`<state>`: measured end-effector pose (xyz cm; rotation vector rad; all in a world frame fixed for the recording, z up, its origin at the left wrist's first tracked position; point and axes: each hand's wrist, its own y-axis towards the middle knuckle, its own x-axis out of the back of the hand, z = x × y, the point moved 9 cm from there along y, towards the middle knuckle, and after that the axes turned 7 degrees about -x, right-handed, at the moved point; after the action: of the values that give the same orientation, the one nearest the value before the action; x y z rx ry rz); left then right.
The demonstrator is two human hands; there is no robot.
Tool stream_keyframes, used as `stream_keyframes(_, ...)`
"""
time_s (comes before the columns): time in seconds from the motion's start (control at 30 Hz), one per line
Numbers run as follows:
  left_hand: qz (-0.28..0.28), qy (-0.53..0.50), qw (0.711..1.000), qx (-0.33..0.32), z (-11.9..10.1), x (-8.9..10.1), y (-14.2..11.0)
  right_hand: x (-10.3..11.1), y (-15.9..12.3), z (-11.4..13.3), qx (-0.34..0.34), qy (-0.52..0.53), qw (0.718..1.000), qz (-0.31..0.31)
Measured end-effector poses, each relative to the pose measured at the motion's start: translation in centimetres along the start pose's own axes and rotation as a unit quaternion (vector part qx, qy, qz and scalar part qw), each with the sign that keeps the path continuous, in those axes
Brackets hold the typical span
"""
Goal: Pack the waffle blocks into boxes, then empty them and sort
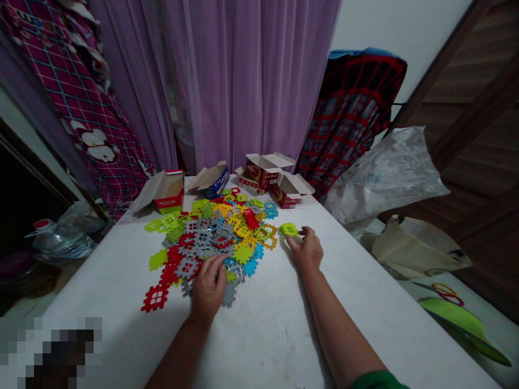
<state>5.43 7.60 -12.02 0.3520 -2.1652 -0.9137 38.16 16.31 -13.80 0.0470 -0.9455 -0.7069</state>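
A heap of plastic interlocking building tiles in red, grey, yellow, green and blue, with notched edges, spreads over the white table. My left hand (210,283) rests at its near side, fingers bent over the grey tiles and the thumb apart from them; the fingertips are partly hidden. Right of the heap, my right hand (308,251) has its thumb and a finger at the edges of a light green tile (288,229). That tile looks thick, perhaps stacked. A red tile with a window pattern (155,298) sticks out at the heap's near left. A solid green tile (243,254) lies close beyond my left hand.
Open cardboard boxes line the far edge: a red one (169,197) at left, a blue one (217,182), and maroon ones (287,192) at right. Purple curtains (251,81) hang behind. Off the right side are a cloth bag (417,246) and scissors (446,294).
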Motion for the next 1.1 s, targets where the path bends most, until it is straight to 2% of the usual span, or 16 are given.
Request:
stream_keyframes(0.23, -0.017, 0.0, 1.0, 0.001, 0.5, -0.1, -0.4, -1.5, 1.6, 0.2, 0.0, -0.016, 1.0, 0.006)
stream_keyframes(0.5, -0.008, -0.002, 1.0, 0.003, -0.1, 0.1, -0.1, -1.6, 1.3, 0.1, -0.002, -0.04, 0.999, 0.022)
stream_keyframes(0.87, -0.004, 0.001, 1.0, 0.012, 0.3, -0.2, -0.2, -1.5, 1.2, 0.4, 0.012, -0.06, 0.998, 0.017)
stream_keyframes(1.1, -0.013, 0.004, 1.0, 0.004, 0.5, -0.3, -0.4, -1.8, 1.1, 0.6, 0.001, -0.093, 0.995, 0.044)
